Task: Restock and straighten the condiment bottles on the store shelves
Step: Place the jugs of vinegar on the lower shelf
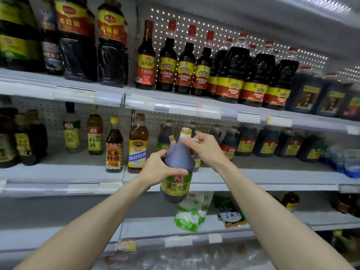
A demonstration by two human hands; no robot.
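I hold a dark rice vinegar jug [176, 184] with a green-yellow label and a yellow cap in the air in front of the middle shelf [272, 177]. My left hand [157, 168] wraps its body from the left. My right hand [206, 149] grips the neck and handle just under the cap. The jug tilts slightly, cap up and to the right. Behind it on the middle shelf stand similar dark jugs [247, 141], partly hidden by my hands.
Cooking wine and vinegar bottles [137, 145] stand left on the middle shelf. Red-capped soy sauce bottles [185, 63] line the upper shelf [175, 106]. Green-white pouches [191, 211] lie on the lower shelf. Blue packs [348, 162] sit at far right.
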